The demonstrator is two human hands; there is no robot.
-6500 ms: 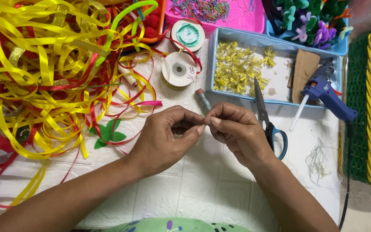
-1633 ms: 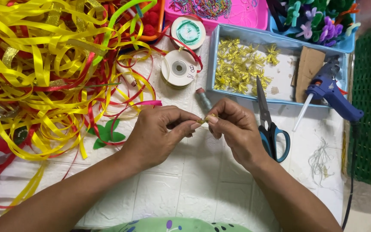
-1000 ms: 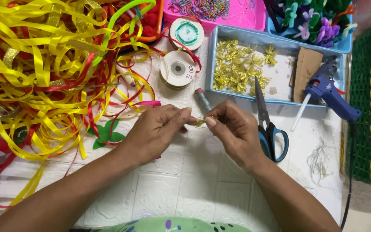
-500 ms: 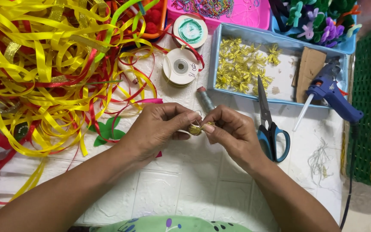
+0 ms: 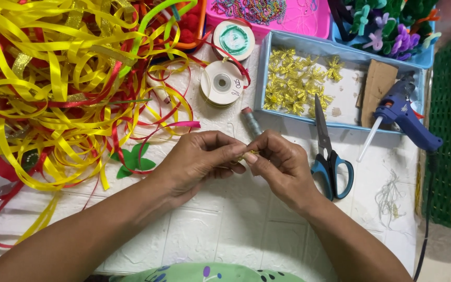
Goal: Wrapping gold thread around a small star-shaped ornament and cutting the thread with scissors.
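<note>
1. Pinching a small gold ribbon piece (image 5: 247, 155) between both sets of fingertips, the left hand (image 5: 199, 162) and right hand (image 5: 280, 167) meet over the middle of the white tabletop (image 5: 225, 235), near its front half.
2. Left hand: thumb and forefinger are closed on the gold piece; the other fingers are curled under. Right hand: thumb and forefinger grasp the same piece from the other side, knuckles up.
3. Only a sliver of the gold piece shows between the fingertips; its shape cannot be told.
4. Just behind the hands lies a grey thread spool (image 5: 250, 121), tilted, with a pink end cap.
5. Scissors (image 5: 330, 151) with blue handles lie just right of the right hand, blades pointing to the back edge.
6. Light blue tray (image 5: 261, 78) toward the back right holds small gold ribbon bows (image 5: 293, 86), a brown cardboard piece (image 5: 378, 89) and the body of a blue glue gun (image 5: 400, 117), whose nozzle hangs over the tray's front wall.
7. Two white ribbon reels (image 5: 221, 83) sit behind the hands, near the back edge.
8. Loose tangle of yellow and red ribbon (image 5: 53, 89) covers the left side of the tabletop; a green felt leaf (image 5: 131, 162) lies at its near edge, left of the left hand.
</note>
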